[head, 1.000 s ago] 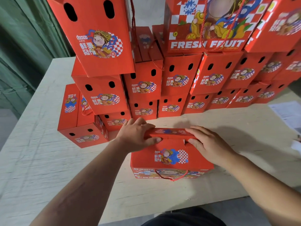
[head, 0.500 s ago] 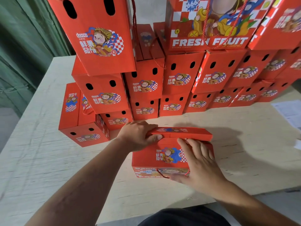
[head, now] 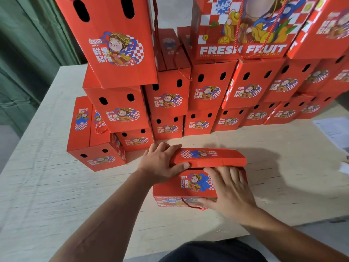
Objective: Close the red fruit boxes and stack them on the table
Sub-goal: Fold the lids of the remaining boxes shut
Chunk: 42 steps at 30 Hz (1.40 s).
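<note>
**Box Closure: Lid Flap Held, Front Face Pressed**

The red fruit box (head: 181,186) sits on the desk (head: 47,195), near its front edge and in front of the stacked boxes (head: 207,95). The left hand (head: 160,163) grips the left end of the lid flap (head: 211,157), thumb under the flap and fingers curled over it. The right hand (head: 230,191) lies flat against the box's front face, fingers straight, thumb by the rope handle (head: 188,205). Paper sheets (head: 334,129) lie at the right.

Two bare forearms reach in from the lower part of the frame, with no sleeves, watch or rings showing. The left hand (head: 160,163) and right hand (head: 230,193) wear no gloves. Dark clothing (head: 211,251) fills the bottom centre edge.
</note>
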Motion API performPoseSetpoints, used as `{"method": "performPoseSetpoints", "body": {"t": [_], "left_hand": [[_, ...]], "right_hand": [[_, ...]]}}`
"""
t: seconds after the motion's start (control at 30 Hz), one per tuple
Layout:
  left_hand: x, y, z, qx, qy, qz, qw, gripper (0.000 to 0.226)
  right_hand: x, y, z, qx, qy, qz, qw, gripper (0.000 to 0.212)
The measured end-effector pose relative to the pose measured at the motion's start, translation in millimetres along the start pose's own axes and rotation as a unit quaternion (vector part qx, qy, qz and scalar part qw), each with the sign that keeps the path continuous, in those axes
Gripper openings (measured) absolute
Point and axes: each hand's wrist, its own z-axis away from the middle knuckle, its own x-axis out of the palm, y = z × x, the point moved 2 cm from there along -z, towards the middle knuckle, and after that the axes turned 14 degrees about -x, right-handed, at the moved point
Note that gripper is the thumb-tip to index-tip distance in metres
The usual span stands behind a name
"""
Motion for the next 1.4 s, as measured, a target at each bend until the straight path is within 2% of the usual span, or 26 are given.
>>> {"method": "performPoseSetpoints", "body": {"t": [0.13, 0.27, 0.33, 0.43, 0.53, 0.6, 0.67, 0.77, 0.87, 0.93, 1.0, 1.07, 1.13, 1.2, 1.23, 1.27, 1.3, 1.33, 1.37, 1.4], "left_hand": [[6.4, 1.0, 2.4, -0.004, 0.018, -0.010, 1.000, 0.088], [10.5, -0.2, 0.1, -0.017, 0.004, -0.013, 1.000, 0.092], [11.5, 1.2, 1.9, -0.018, 0.014, -0.017, 1.000, 0.096], [12.0, 5.3, 12.2, -0.012, 0.109, -0.001, 0.994, 0.095], [16.9, 9.1, 32.5, 0.011, 0.276, 0.062, 0.959, 0.063], [25.9, 13.7, 48.5, 0.029, 0.331, 0.086, 0.939, 0.044], [36.9, 19.3, 63.0, 0.061, 0.320, 0.102, 0.940, 0.039], [51.5, 22.8, 75.3, 0.083, 0.294, 0.071, 0.950, 0.052], [52.0, 24.8, 76.2, 0.062, 0.256, 0.042, 0.964, 0.062], [51.2, 25.6, 75.3, 0.068, 0.238, 0.031, 0.968, 0.055], [51.1, 25.7, 75.3, 0.073, 0.237, 0.022, 0.969, 0.047], [50.7, 27.3, 75.5, 0.064, 0.243, 0.018, 0.968, 0.043], [49.9, 28.8, 75.1, 0.055, 0.240, 0.011, 0.969, 0.041], [48.5, 29.7, 74.8, 0.048, 0.220, 0.000, 0.974, 0.047], [47.7, 30.0, 74.6, 0.042, 0.203, -0.010, 0.978, 0.052], [46.7, 30.1, 73.6, 0.034, 0.183, -0.018, 0.982, 0.059], [45.1, 30.4, 72.3, 0.026, 0.167, -0.021, 0.985, 0.065], [42.8, 30.5, 70.5, 0.019, 0.156, -0.013, 0.987, 0.070], [39.6, 30.8, 68.5, 0.014, 0.150, -0.001, 0.989, 0.075], [35.5, 32.1, 66.2, 0.015, 0.152, 0.009, 0.988, 0.077]], "right_hand": [[3.3, -3.7, 5.3, -0.027, 0.035, 0.012, 0.999, 0.080], [1.3, -4.4, -3.5, 0.023, -0.048, -0.016, 0.998, 0.099], [-1.4, -6.0, -7.8, 0.016, -0.077, -0.028, 0.997, 0.097], [-4.5, -2.8, -7.4, 0.028, -0.065, -0.075, 0.995, 0.081], [-6.9, -1.1, 0.5, 0.042, 0.011, -0.089, 0.995, 0.056], [-8.0, -1.2, 4.1, 0.023, 0.064, -0.066, 0.996, 0.035], [-6.9, -1.8, 4.2, -0.006, 0.063, -0.060, 0.996, 0.031], [-4.1, -1.8, -1.4, 0.014, -0.002, -0.065, 0.998, 0.058], [-2.7, -3.4, -9.6, 0.018, -0.096, -0.060, 0.993, 0.068], [-3.0, -3.4, -14.4, 0.020, -0.156, -0.073, 0.985, 0.071], [-2.1, -2.3, -16.5, 0.020, -0.173, -0.103, 0.979, 0.072], [-12.3, 2.4, -20.0, 0.013, -0.133, -0.176, 0.975, 0.064], [-37.6, 14.1, -27.0, 0.011, 0.000, -0.243, 0.970, 0.048], [-56.9, 37.2, -36.2, 0.029, 0.137, -0.185, 0.973, 0.044], [-58.9, 53.2, -41.0, 0.077, 0.151, -0.166, 0.971, 0.048], [-58.4, 69.1, -45.7, 0.154, 0.126, -0.183, 0.963, 0.056], [-54.1, 83.5, -48.9, 0.246, 0.064, -0.232, 0.939, 0.065], [-47.0, 93.2, -50.2, 0.328, -0.006, -0.303, 0.895, 0.074], [-40.0, 97.8, -50.5, 0.389, -0.055, -0.388, 0.834, 0.078], [-33.9, 100.5, -49.4, 0.427, -0.071, -0.461, 0.775, 0.077]]}}
